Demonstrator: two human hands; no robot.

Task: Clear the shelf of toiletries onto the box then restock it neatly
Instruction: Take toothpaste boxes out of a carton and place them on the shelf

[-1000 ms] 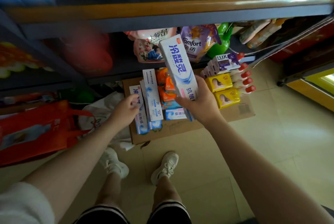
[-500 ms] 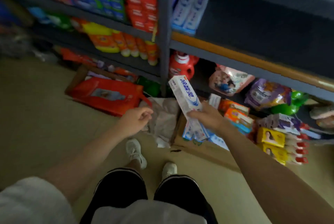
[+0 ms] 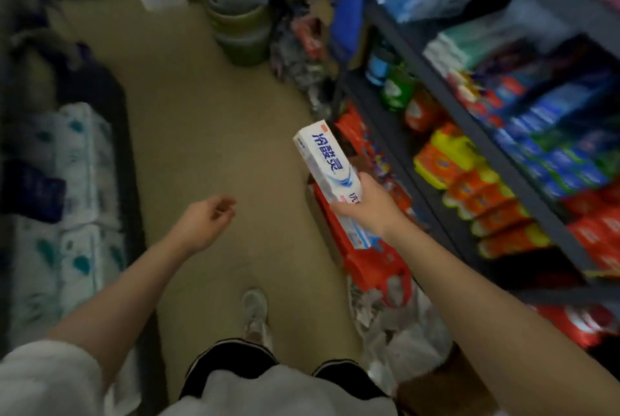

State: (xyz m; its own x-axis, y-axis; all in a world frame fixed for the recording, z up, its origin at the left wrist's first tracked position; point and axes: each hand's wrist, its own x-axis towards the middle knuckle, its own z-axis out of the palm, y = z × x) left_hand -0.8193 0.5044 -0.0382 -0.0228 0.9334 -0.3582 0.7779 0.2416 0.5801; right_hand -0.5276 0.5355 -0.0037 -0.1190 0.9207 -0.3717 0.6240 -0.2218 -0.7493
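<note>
My right hand point(image 3: 367, 204) grips a stack of long white-and-blue toothpaste boxes point(image 3: 327, 160), held tilted over the aisle floor beside the shelf unit point(image 3: 446, 93). The top box shows blue lettering. My left hand point(image 3: 204, 217) hangs empty over the floor to the left, fingers loosely curled and apart. The shelves on the right hold blurred rows of blue, red, orange and yellow packs point(image 3: 476, 187). A corner of the cardboard box point(image 3: 436, 385) shows at the bottom right; what lies on it is out of view.
A red bag point(image 3: 362, 258) and crumpled white plastic point(image 3: 399, 338) lie on the floor below the shelves. Wrapped paper-roll packs point(image 3: 77, 201) stand along the left. Stacked green basins point(image 3: 241, 23) sit at the far end of the tan aisle floor point(image 3: 208, 134).
The view has swung left from the box of toiletries to the aisle. My right hand still carries the toothpaste boxes. My left hand let go of the boxes on the cardboard and now hangs free.
</note>
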